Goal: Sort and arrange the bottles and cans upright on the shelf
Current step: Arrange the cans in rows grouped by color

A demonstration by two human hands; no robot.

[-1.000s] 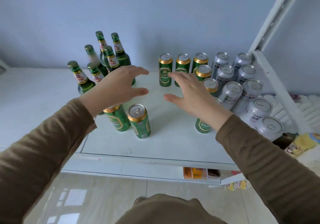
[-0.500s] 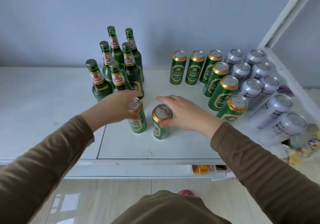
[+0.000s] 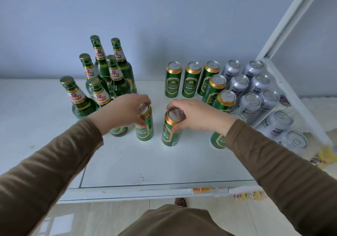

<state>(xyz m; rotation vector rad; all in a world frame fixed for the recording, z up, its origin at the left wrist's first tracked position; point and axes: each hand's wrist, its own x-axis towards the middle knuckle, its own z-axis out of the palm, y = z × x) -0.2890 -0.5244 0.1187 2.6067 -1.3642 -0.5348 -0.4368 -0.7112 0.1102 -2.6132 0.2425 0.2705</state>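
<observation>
Two green cans stand upright in the middle of the white shelf [image 3: 145, 166]. My left hand [image 3: 124, 110] grips the top of the left green can [image 3: 145, 129]. My right hand [image 3: 197, 116] grips the rim of the right green can [image 3: 170, 131]. Another green can [image 3: 118, 130] is mostly hidden under my left wrist. Several green bottles [image 3: 109, 78] stand upright at the back left. A group of green cans [image 3: 191, 79] stands at the back centre, and one green can [image 3: 218, 140] sits under my right forearm.
Several silver cans [image 3: 253, 93] stand upright in rows at the right, beside a slanted white frame post [image 3: 291, 89]. The wall runs close behind the shelf. Below the shelf's front edge lies a tiled floor [image 3: 91, 217].
Both hands dropped from above the shelf onto the two front cans and closed round their tops. The view shifted, so the bottles and cans sit further right.
</observation>
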